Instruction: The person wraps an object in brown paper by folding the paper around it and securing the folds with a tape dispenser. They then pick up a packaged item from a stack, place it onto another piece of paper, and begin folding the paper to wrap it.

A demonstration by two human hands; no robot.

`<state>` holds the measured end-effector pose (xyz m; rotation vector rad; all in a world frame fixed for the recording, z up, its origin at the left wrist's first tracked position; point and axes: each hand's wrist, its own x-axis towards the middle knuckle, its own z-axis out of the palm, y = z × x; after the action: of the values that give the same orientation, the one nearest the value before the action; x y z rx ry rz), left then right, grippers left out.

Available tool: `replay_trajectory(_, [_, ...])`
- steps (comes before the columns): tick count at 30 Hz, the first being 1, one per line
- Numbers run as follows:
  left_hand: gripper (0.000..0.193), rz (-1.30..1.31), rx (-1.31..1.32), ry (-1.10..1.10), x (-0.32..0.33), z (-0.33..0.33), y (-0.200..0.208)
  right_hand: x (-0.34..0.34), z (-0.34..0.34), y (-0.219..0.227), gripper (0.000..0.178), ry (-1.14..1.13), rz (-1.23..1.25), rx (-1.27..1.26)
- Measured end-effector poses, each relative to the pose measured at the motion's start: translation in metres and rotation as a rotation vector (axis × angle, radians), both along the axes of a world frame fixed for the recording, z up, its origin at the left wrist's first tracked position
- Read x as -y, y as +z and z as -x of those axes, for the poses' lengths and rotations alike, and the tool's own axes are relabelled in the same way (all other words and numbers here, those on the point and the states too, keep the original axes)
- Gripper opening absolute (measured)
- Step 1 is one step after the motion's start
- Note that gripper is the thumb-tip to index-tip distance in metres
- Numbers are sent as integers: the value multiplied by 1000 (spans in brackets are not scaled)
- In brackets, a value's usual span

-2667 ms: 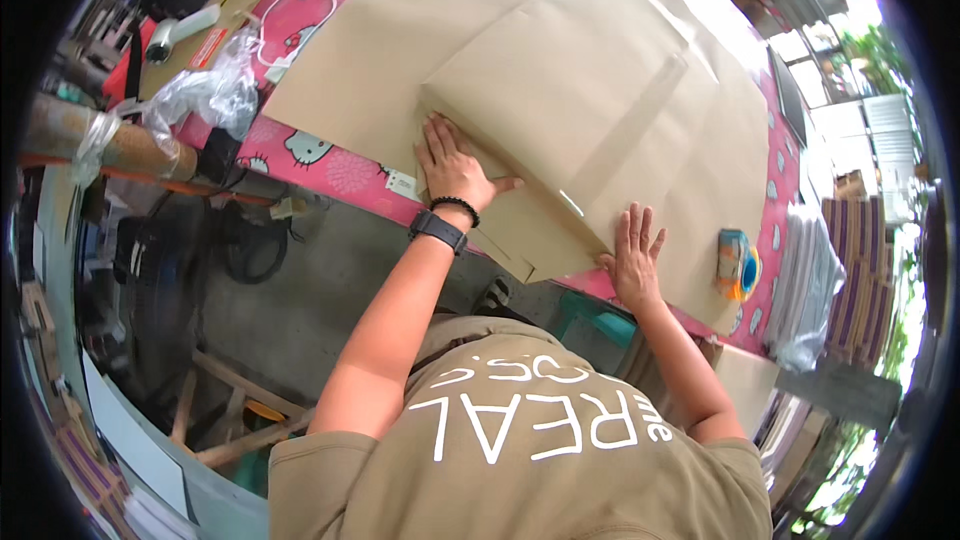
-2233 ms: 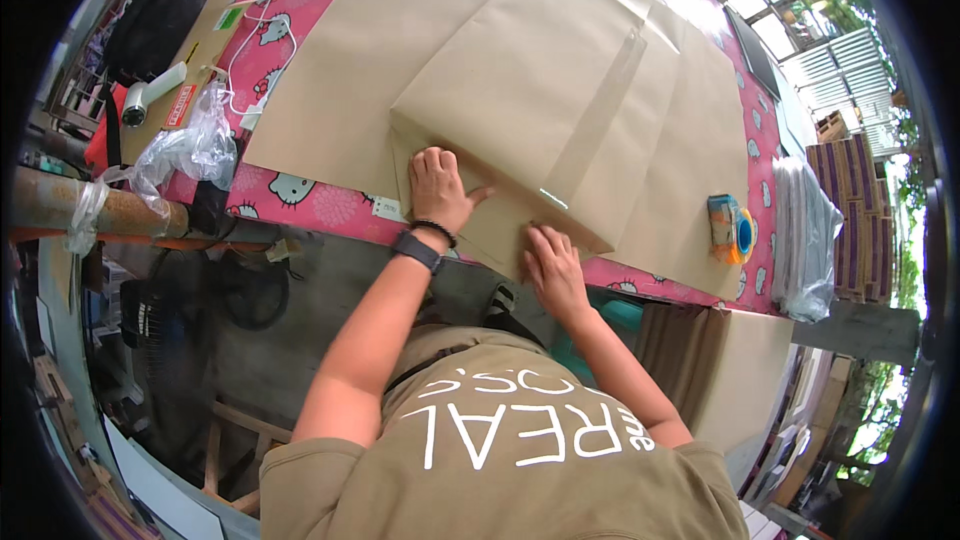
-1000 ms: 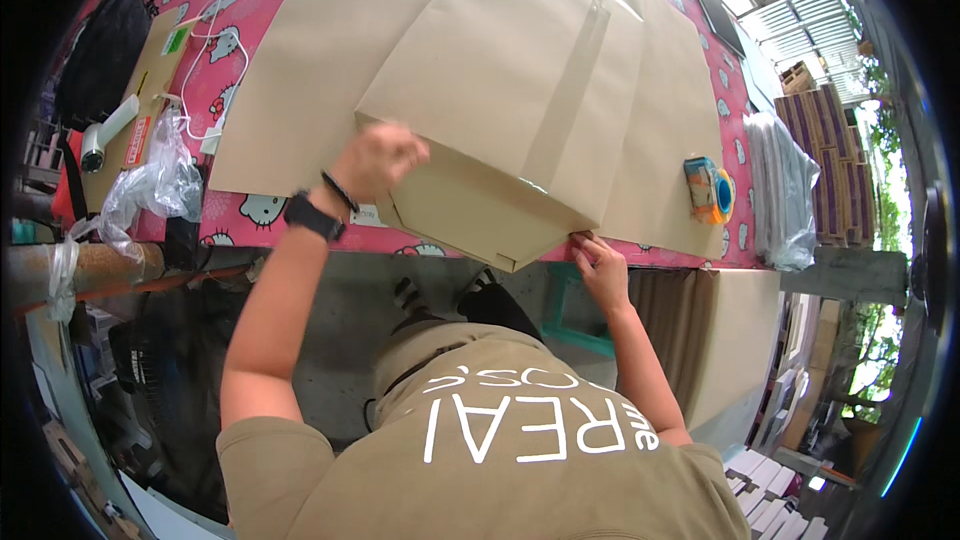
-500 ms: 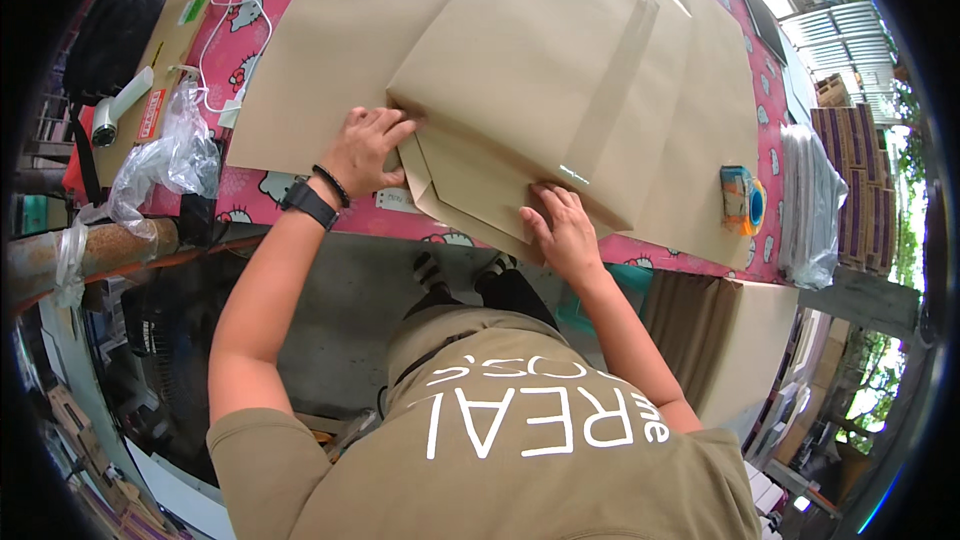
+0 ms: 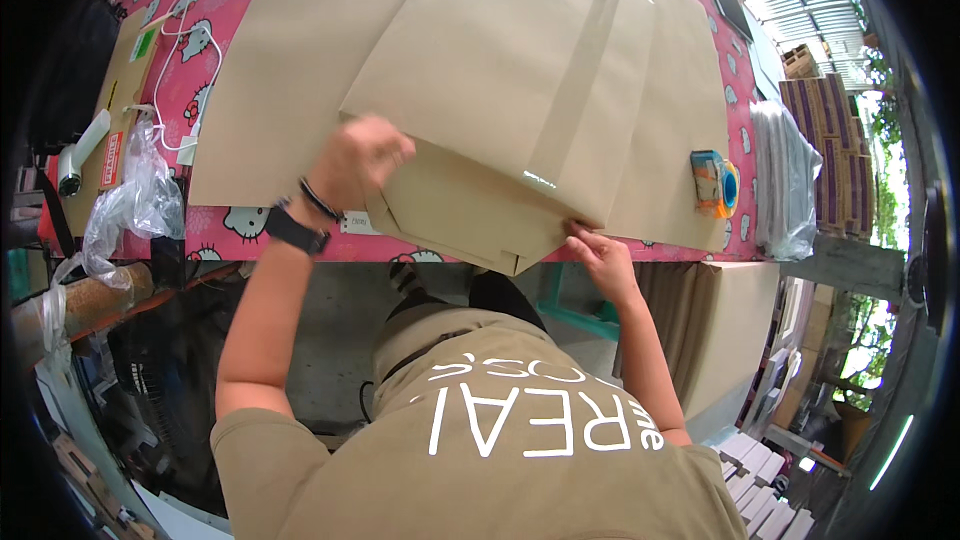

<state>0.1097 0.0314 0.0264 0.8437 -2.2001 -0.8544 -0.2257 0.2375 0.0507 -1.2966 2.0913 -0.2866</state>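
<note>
A large flat parcel wrapped in brown kraft paper (image 5: pixel 480 70) lies on the table, a strip of clear tape running along its top. At the near end the paper is folded into a pointed flap (image 5: pixel 480 205) that hangs over the table edge. My right hand (image 5: pixel 603 258) pinches the paper at the parcel's near right corner between thumb and fingers. At the near left corner is my left hand (image 5: pixel 365 160), its fingers curled and smeared by motion, so its grip is unclear. On the paper to the right stands a tape roll (image 5: pixel 715 185) in orange and blue.
The table has a pink patterned cover (image 5: pixel 245 225). A stack of plastic-wrapped sheets (image 5: pixel 783 180) lies at its right edge. On the left are crumpled clear plastic (image 5: pixel 140 205), a white handheld device (image 5: pixel 85 152) and a white cable (image 5: pixel 215 65). Cardboard sheets (image 5: pixel 715 330) stand below the table at right.
My right hand has moved from the middle of the end flap to the near right corner. My left hand has lifted slightly and blurs. The flap now spreads wider over the edge.
</note>
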Motion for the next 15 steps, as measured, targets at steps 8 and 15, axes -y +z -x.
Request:
replay_trajectory(8, [53,-53,506,-148,-12,-9,8,54,-72,20,55,469,118,189])
replay_trajectory(15, [49,360,520,164,-22,-48,-18,67,-66,15,61,490,-101,303])
